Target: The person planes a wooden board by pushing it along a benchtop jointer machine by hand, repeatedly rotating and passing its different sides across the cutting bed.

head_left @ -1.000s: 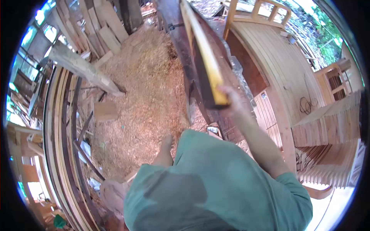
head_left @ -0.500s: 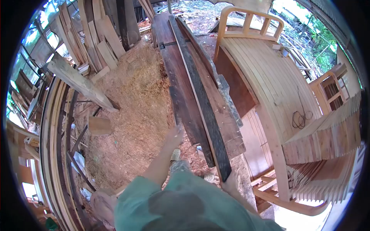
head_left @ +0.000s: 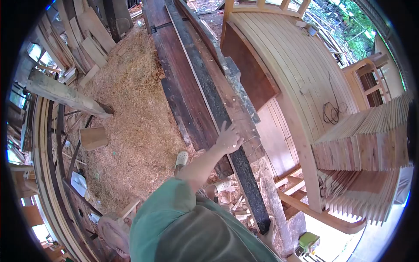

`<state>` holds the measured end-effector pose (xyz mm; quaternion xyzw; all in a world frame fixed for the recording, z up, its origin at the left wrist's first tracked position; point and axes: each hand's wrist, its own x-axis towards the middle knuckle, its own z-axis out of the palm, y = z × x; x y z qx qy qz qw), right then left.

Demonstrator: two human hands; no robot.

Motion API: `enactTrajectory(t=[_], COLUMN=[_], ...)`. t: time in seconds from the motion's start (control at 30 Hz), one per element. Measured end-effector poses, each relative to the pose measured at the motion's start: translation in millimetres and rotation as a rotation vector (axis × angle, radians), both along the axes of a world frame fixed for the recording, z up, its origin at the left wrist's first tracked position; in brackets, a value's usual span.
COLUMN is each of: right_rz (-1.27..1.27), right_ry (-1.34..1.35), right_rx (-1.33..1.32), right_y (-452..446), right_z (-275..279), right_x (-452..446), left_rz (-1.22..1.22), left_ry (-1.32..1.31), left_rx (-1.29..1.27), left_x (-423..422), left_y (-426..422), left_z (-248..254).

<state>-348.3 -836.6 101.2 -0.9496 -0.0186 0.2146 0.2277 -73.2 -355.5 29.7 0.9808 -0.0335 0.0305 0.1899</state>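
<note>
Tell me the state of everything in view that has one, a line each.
Dark plank: lying lengthwise, near end past the workbench
Left hand: on the plank, fingers spread
Right hand: at the plank's near end, partly hidden
Cable: loosely coiled on the slatted platform
Thin boards: stacked
Wood shavings: scattered loose

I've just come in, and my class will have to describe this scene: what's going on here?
A person in a green top is handling a long dark plank on a workbench. Their left hand lies on its upper face, fingers spread, and their right hand, partly hidden, is at the near end, which juts past the bench. Wood shavings cover the floor to the left, and a slatted wooden platform stands to the right.
</note>
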Motion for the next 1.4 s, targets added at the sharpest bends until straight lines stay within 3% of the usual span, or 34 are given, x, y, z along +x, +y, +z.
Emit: enactTrajectory(t=[0.1, 0.27, 0.33, 0.43, 0.53, 0.57, 0.73, 1.2, 1.33, 1.4], right_rz=[-0.034, -0.064, -0.097, -0.036, 0.028, 0.029, 0.062, 0.350, 0.333, 0.331], right_ry=[-0.086, -0.009, -0.007, 0.001, -0.057, -0.057, -0.117, -0.432, -0.447, -0.458], right_rx=[-0.041, -0.078, 0.064, -0.070, -0.051, -0.045, 0.041, 0.118, 0.113, 0.139], right_y=[-7.3, 64.7, 102.1, 146.8, 202.2, 220.0, 292.7, 423.4, 444.9, 451.2], right_z=[-23.5, -4.7, 3.5, -3.7, -7.9, -8.4, -22.3, -36.3, -36.4, -37.8], right_x=[-6.7, 23.5, 40.1, 67.5, 98.5, 108.7, 148.4, 247.6, 268.3, 277.5], left_rz=[0.011, -0.007, 0.039, 0.074, 0.119, 0.101, 0.148, 0.164, 0.279, 0.670], left_ry=[0.000, -0.001, 0.073, 0.077, -0.048, 0.058, 0.038, 0.123, -0.039, -0.217], left_rx=[-0.077, -0.073, -0.012, -0.043, 0.079, 0.035, 0.014, 0.104, 0.093, -0.111], left_x=[1.3, 25.8, 40.7, 72.2, 101.5, 111.3, 161.3, 255.3, 264.2, 243.9], left_y=[10.1, 69.4, 99.4, 155.8, 217.6, 237.9, 313.8, 452.4, 474.4, 488.4], left_z=[7.8, 16.6, 18.1, 8.6, 6.0, 6.5, -4.1, -4.0, -16.0, -6.1])
